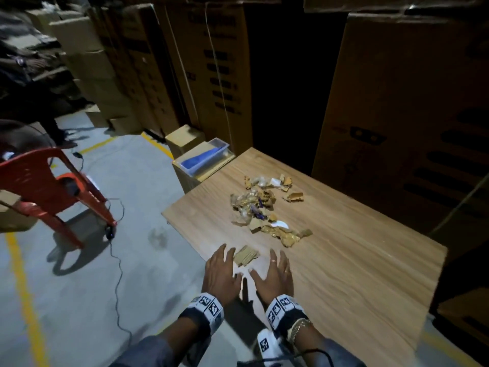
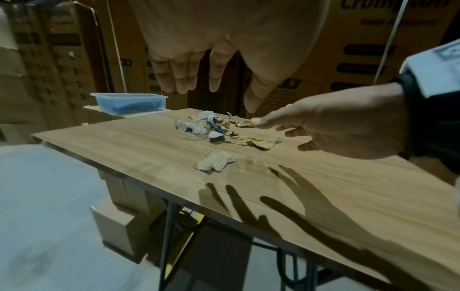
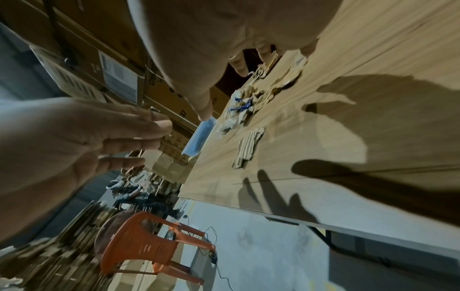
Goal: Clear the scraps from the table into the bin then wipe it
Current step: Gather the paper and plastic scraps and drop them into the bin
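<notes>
Low in the frame, the left hand (image 1: 221, 271) and the right hand (image 1: 275, 274) are held flat above the brown wooden table (image 1: 357, 260), fingers spread, nothing grasped. A small ridged cardboard piece (image 1: 246, 255) is seen between their fingertips. Mid-frame, a pile of torn cardboard and wrapper scraps (image 1: 264, 207) is spread. Higher left, a clear plastic tub with something blue inside (image 1: 203, 160) is set on a cardboard box (image 1: 185, 178).
</notes>
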The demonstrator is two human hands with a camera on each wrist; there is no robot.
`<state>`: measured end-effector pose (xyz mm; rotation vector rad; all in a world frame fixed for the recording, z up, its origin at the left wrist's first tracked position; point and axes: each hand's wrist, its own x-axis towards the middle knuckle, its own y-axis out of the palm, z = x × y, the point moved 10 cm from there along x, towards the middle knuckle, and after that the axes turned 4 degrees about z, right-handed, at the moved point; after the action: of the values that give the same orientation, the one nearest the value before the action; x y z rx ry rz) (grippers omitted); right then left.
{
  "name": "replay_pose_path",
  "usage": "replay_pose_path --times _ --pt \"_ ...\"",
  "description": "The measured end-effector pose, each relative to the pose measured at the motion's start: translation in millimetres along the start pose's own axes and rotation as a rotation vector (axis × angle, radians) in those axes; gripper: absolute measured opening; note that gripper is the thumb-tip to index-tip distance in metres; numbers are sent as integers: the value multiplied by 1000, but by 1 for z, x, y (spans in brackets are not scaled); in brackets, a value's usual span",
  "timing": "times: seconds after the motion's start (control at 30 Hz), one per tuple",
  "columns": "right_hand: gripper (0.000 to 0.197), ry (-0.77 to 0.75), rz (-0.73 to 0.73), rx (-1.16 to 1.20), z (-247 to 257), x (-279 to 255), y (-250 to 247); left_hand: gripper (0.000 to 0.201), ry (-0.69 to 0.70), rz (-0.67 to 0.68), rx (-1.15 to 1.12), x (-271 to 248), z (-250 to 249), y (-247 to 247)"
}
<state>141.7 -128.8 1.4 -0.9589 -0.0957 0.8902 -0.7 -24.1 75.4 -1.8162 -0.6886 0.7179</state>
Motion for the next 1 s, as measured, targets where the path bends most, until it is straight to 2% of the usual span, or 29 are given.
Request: replay_pose_path --times 0.13,0.23,0.33,0.47,0.6,0.7,0.83,1.0 --pt "97 38 28 -66 19 25 15 78 -31 34 40 26 26 -8" --pt "104 110 2 -112 15 45 22 74 -5 57 56 48 32 -11" --pt "110 178 19 -152 7 61 35 79 12 124 57 74 38 -3" --pt "117 252 16 -218 6 84 38 75 99 175 11 113 35 4" --pt "125 345 6 -218 3 118 45 81 211 234 -2 155 42 9" --pt "119 422 -67 -203 9 149 30 80 300 234 -19 190 48 6" --pt "110 416 -169 -180 27 183 11 86 393 270 -32 232 54 15" --pt "108 496 -331 -51 18 182 -23 86 483 279 -58 267 39 14"
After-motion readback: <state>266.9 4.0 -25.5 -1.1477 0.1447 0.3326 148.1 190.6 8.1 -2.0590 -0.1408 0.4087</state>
